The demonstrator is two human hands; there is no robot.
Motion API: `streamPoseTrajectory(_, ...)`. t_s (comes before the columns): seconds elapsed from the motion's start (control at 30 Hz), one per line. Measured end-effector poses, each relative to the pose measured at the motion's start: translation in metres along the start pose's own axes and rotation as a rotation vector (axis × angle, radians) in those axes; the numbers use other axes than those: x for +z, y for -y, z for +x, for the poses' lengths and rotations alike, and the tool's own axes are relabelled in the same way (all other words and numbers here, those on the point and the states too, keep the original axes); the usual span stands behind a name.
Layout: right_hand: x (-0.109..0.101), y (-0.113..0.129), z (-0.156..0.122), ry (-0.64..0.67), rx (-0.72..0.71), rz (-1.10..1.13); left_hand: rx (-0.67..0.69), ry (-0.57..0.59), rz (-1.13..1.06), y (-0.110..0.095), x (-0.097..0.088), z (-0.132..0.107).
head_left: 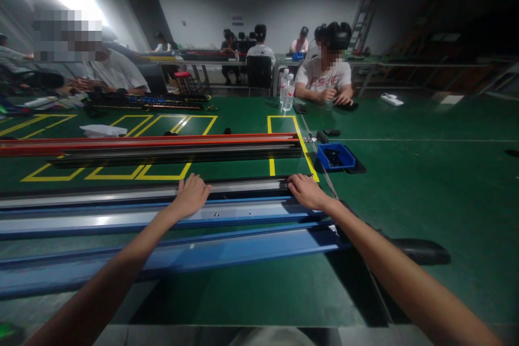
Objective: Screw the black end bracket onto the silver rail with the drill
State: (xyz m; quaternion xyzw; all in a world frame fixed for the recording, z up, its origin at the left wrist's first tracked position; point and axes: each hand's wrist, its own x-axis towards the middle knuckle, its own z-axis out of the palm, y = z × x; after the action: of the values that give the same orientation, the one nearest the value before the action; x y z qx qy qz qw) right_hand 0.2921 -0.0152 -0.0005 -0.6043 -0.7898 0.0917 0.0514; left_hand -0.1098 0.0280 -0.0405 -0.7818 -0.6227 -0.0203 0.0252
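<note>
A long black-edged rail with a silver channel (247, 186) lies across the green table and runs off to the left. My left hand (192, 194) is closed over its middle part, fingers curled at the far edge. Near its right end, my right hand (307, 191) grips the same rail, and the thumb side hides part of that end. Closer to me are two blue channel profiles (267, 210), (259, 246), roughly parallel to the rail. My left wrist passes above the nearer surfaces of both.
Beyond my hands lie an orange-red rail (203, 141) and a dark rail (227, 153). A blue bin (353, 161) holds small black parts. A black rounded object (421, 251) sits at right. Water bottles (288, 94) stand far off, and a person (324, 75) sits across the table.
</note>
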Motion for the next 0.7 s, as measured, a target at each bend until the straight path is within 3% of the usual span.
streamPoseTrajectory(0.7,-0.001,-0.007,0.024,0.052,-0.007,-0.039,-0.066,0.094,-0.010,-0.006,-0.008,0.018)
